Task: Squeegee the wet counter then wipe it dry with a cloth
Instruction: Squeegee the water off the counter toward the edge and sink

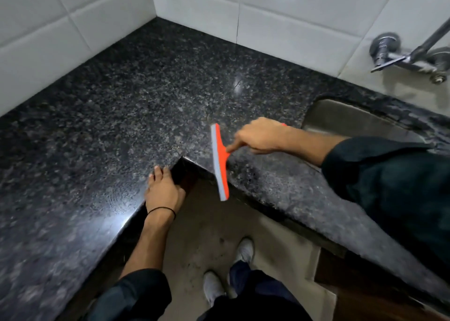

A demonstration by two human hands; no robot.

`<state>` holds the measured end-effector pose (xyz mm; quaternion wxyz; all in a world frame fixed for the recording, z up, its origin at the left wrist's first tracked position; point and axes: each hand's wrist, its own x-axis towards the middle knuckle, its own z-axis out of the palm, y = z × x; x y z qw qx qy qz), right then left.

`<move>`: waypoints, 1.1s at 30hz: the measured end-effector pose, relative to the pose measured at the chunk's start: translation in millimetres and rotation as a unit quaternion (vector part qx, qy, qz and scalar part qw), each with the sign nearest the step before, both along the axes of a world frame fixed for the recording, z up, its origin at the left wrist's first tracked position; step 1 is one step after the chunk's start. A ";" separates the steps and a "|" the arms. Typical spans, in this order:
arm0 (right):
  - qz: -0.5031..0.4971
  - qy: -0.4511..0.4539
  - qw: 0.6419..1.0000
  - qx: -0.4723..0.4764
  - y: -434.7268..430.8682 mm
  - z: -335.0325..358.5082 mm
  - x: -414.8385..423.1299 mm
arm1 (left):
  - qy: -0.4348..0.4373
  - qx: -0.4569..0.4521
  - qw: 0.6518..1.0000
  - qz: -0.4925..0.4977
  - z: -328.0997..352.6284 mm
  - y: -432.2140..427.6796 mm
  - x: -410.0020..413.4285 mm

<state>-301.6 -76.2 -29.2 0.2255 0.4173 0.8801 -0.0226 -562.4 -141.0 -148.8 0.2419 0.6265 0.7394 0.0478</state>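
Observation:
A dark speckled granite counter (pixel 136 97) runs in an L around an inner corner. My right hand (pixel 260 135) grips the handle of an orange squeegee (pixel 219 162) with a grey rubber blade. The blade lies across the counter's front edge near the inner corner, and its lower end hangs out past the edge. My left hand (pixel 163 189) rests on the counter edge just left of the inner corner, fingers curled over the rim. A wet sheen shows on the stone beside my left hand. No cloth is in view.
White wall tiles (pixel 292 16) back the counter on two sides. A steel sink (pixel 353 121) is set into the counter at right, with a chrome wall tap (pixel 409 55) above it. Below are the floor and my white shoes (pixel 243 250).

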 end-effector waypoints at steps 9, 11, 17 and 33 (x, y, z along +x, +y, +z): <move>-0.118 -0.280 0.952 -0.046 -89.6 50.7 222.4 | -0.087 0.096 0.979 -0.155 9.3 -21.9 134.2; -0.128 -0.348 0.926 -0.067 -102.6 59.4 254.3 | -0.112 0.105 0.971 -0.186 11.6 -24.2 162.5; -0.287 -0.265 0.920 -0.032 -125.5 47.1 344.2 | -0.153 0.136 0.942 -0.267 20.8 -11.8 251.9; -0.617 0.377 0.690 -0.044 -148.3 -41.2 415.0 | -0.162 0.093 0.926 -0.328 54.3 10.5 406.2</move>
